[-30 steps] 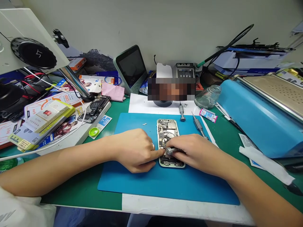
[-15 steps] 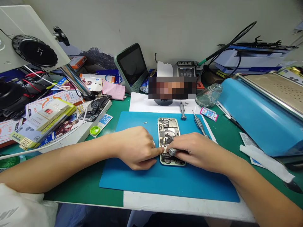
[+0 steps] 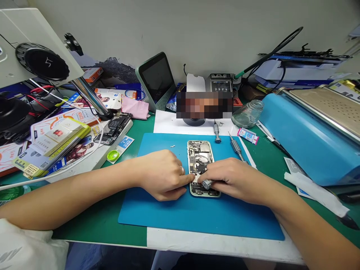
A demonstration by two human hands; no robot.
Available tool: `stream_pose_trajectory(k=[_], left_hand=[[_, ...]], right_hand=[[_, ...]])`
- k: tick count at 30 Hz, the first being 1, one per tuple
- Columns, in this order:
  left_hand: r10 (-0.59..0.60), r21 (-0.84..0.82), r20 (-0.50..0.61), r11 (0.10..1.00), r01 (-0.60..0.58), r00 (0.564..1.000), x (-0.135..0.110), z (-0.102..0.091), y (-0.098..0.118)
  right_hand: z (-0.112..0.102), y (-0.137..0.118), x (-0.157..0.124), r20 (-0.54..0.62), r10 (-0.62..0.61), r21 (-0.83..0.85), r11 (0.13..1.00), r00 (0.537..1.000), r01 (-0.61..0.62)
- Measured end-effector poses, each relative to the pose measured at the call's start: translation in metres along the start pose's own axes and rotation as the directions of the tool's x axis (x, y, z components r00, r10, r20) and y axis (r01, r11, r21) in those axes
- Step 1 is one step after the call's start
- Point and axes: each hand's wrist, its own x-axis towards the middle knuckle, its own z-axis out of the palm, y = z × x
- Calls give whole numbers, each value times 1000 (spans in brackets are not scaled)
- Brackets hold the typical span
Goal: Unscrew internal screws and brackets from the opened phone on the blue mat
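An opened smartphone (image 3: 203,148) lies on the blue mat (image 3: 180,213), its inner parts facing up. From the left, my left hand (image 3: 164,176) reaches to it with the index finger stretched out, the tip pressed on the phone's lower left part. Its thumb is apart from that finger and the other fingers are curled under. My right hand (image 3: 227,178) is closed around a small grey screwdriver (image 3: 206,184) over the lower half of the phone. The round end cap faces me; its tip is hidden by the fingers.
Two more screwdrivers, one upright-looking (image 3: 216,133) and one slanted (image 3: 237,147), lie behind the phone. A tiny metal piece (image 3: 172,146) is on the mat. A glass jar (image 3: 249,113), a blue machine (image 3: 306,138), another opened phone (image 3: 112,129) and a microscope stand (image 3: 90,95) surround the mat.
The screwdriver's end cap has tilted slightly down and right in my right hand. My left hand stays nearly still, its finger on the phone.
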Motion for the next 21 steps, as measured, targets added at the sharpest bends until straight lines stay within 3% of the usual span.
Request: stream_pose_trajectory(k=[21], left_hand=[[-3,110,-107,994,15,994,5,3,14]], right_hand=[[6,1,-1,-51,29,-67,997,998,-33]])
